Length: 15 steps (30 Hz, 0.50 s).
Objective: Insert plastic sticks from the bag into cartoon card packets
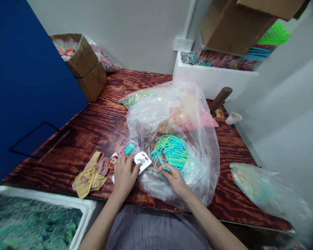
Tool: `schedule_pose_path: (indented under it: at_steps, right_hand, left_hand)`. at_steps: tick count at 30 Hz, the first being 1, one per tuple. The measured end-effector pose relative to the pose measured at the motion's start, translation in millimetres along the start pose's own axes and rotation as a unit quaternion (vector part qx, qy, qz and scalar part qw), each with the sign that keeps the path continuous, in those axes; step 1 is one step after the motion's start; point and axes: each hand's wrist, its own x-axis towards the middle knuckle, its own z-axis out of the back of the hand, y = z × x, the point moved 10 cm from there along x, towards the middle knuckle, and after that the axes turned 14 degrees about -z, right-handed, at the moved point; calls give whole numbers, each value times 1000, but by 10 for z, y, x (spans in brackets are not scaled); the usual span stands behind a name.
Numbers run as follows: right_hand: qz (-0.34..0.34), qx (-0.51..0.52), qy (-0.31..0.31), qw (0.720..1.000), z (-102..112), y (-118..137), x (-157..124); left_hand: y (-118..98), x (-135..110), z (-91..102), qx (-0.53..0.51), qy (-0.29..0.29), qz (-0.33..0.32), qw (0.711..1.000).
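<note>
My left hand [123,173] rests on a small clear packet [142,160] with a printed card, thumb and fingers pinching its edge. More small packets [127,149] with coloured sticks lie just beyond it. My right hand [173,177] reaches into the mouth of a large clear plastic bag [198,139], fingers closed on a few blue and green thin sticks [169,151] from the loose pile inside.
On the dark wooden table [101,118]: a yellow and pink cloth [92,175] at left, cardboard boxes [83,59] far left, a white foam box [211,78] at the back, a paper cup [233,118], a brown cylinder [220,99], another plastic bag [263,192] right. A foam tub [83,206] sits near left.
</note>
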Motion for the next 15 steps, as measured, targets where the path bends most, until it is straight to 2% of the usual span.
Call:
schedule_pose_path:
  at_steps: [3, 7, 15]
  right_hand:
    - [1, -2, -2, 1000, -1, 36, -9]
    - [-1, 6, -3, 1000, 7, 58, -31]
    - [17, -6, -6, 1000, 0, 128, -67]
  left_hand:
    - [100, -12, -66, -36, -9, 10, 999]
    - [83, -15, 8, -59, -55, 25, 996]
    - [71, 35, 85, -102, -38, -3, 994]
